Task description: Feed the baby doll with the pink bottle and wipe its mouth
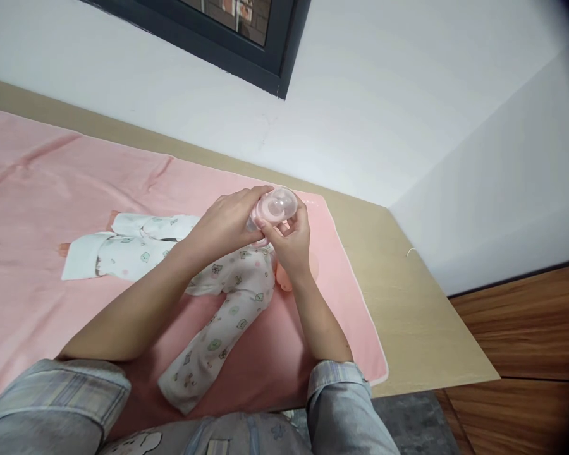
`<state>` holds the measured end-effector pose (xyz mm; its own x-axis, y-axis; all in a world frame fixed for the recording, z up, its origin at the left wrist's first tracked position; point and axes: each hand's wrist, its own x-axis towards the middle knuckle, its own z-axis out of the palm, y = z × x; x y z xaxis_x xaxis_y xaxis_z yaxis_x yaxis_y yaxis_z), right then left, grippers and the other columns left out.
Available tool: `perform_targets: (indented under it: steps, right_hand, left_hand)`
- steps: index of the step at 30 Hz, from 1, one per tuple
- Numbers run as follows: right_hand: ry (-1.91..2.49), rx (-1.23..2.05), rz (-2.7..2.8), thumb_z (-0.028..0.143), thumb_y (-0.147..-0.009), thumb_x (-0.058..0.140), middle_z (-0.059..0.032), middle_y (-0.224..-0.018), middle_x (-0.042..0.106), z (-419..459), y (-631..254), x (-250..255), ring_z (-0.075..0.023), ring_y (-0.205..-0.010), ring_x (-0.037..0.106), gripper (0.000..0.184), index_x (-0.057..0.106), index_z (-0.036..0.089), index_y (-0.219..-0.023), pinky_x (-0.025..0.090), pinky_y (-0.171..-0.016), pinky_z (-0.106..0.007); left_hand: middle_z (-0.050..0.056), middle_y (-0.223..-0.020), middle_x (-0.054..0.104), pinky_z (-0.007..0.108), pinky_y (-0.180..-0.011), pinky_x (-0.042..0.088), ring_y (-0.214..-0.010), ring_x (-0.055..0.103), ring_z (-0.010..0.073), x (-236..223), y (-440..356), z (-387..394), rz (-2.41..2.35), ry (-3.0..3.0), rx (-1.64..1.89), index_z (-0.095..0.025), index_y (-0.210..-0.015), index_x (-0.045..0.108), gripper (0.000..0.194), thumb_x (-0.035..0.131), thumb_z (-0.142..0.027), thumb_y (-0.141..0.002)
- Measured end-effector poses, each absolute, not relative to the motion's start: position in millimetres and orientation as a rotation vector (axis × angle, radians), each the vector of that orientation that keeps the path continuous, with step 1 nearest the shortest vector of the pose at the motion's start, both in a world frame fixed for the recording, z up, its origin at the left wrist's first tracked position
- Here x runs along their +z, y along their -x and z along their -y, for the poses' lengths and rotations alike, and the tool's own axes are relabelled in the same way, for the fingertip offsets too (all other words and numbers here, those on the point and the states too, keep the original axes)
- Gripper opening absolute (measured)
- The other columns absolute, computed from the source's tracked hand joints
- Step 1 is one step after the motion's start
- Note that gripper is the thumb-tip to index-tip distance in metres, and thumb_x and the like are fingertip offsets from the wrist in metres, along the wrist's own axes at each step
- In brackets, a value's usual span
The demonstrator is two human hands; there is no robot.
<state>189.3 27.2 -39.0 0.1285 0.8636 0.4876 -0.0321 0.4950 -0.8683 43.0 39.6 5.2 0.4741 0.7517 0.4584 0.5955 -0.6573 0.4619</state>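
Observation:
A baby bottle (281, 205) with a clear domed cap and a pale pink collar is held above the blanket, tilted with its cap towards the upper right. My left hand (234, 218) is closed round the bottle's body, most of which it hides. At the cap and collar, my right hand (291, 243) grips with thumb and fingers. Beneath both hands lies a baby doll in a white printed outfit (237, 287), its feet to the left and one sleeve stretched towards me. The doll's head (284, 279) is mostly hidden behind my right hand and wrist.
A pink blanket (42, 189) covers much of the wooden table (408, 303). Behind it rises a white wall (351, 107) with a dark-framed window (265, 66). Brown wood-grain panels (526, 322) stand at the right beyond the table's edge.

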Motion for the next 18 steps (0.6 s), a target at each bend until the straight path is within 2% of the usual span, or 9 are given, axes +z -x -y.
perform_targets:
  steps: [4, 7, 10, 13, 15, 18]
  right_hand:
    - [0.843, 0.784, 1.260, 0.054, -0.072, 0.079, -0.0085, -0.137, 0.054, -26.3, -190.1, -35.8, -0.0227, -0.127, 0.056, 0.078, 0.046, 0.027, -0.137, 0.052, -0.106, -0.040]
    - [0.872, 0.686, 1.244, 0.055, -0.076, 0.075, -0.0083, -0.138, 0.053, -25.1, -199.2, -29.7, -0.0232, -0.131, 0.054, 0.078, 0.042, 0.028, -0.142, 0.048, -0.111, -0.044]
    - [0.882, 0.546, 1.205, 0.052, -0.081, 0.071, -0.0090, -0.141, 0.050, -28.5, -221.0, -23.4, -0.0238, -0.137, 0.049, 0.076, 0.037, 0.029, -0.144, 0.044, -0.115, -0.046]
    - [0.920, 0.456, 1.144, 0.046, -0.080, 0.070, -0.0109, -0.141, 0.049, -42.3, -254.2, -24.5, -0.0232, -0.136, 0.050, 0.076, 0.033, 0.027, -0.144, 0.045, -0.113, -0.045]
    - [0.983, 0.422, 1.109, 0.041, -0.078, 0.070, -0.0125, -0.140, 0.049, -57.5, -277.8, -33.2, -0.0226, -0.132, 0.053, 0.078, 0.030, 0.024, -0.142, 0.047, -0.110, -0.043]
    - [1.190, 0.376, 1.040, 0.034, -0.078, 0.066, -0.0146, -0.140, 0.048, -83.7, -307.2, -60.5, -0.0212, -0.125, 0.057, 0.075, 0.027, 0.020, -0.141, 0.049, -0.106, -0.041]
  left_hand:
    - [0.004, -0.144, 0.055, 0.039, -0.102, 0.046, -0.127, 0.056, 0.0285, 1.2, -43.6, -43.8, -1.187, -2.541, 0.919, -0.023, -0.143, 0.046, 0.064, 0.062, -0.024, -0.081]
    - [0.007, -0.147, 0.052, 0.041, -0.105, 0.044, -0.131, 0.052, 0.0293, -3.0, -38.5, -52.5, -1.246, -2.575, 0.918, -0.020, -0.148, 0.041, 0.071, 0.059, -0.021, -0.079]
    - [0.007, -0.138, 0.059, 0.038, -0.101, 0.047, -0.126, 0.055, 0.0291, -3.1, -25.0, -66.5, -1.306, -2.563, 0.955, -0.019, -0.139, 0.050, 0.061, 0.057, -0.019, -0.079]
    - [0.008, -0.125, 0.065, 0.036, -0.093, 0.049, -0.113, 0.061, 0.0277, -3.3, -2.6, -86.2, -1.401, -2.516, 1.008, -0.016, -0.129, 0.056, 0.050, 0.055, -0.020, -0.079]
    - [0.009, -0.121, 0.066, 0.036, -0.088, 0.049, -0.108, 0.061, 0.0278, -8.1, 15.4, -102.6, -1.521, -2.434, 1.024, -0.015, -0.131, 0.054, 0.052, 0.057, -0.027, -0.080]
    - [0.013, -0.121, 0.066, 0.038, -0.085, 0.045, -0.109, 0.060, 0.0311, -24.0, 42.6, -129.5, -1.711, -2.259, 1.031, -0.009, -0.136, 0.052, 0.075, 0.060, -0.051, -0.075]
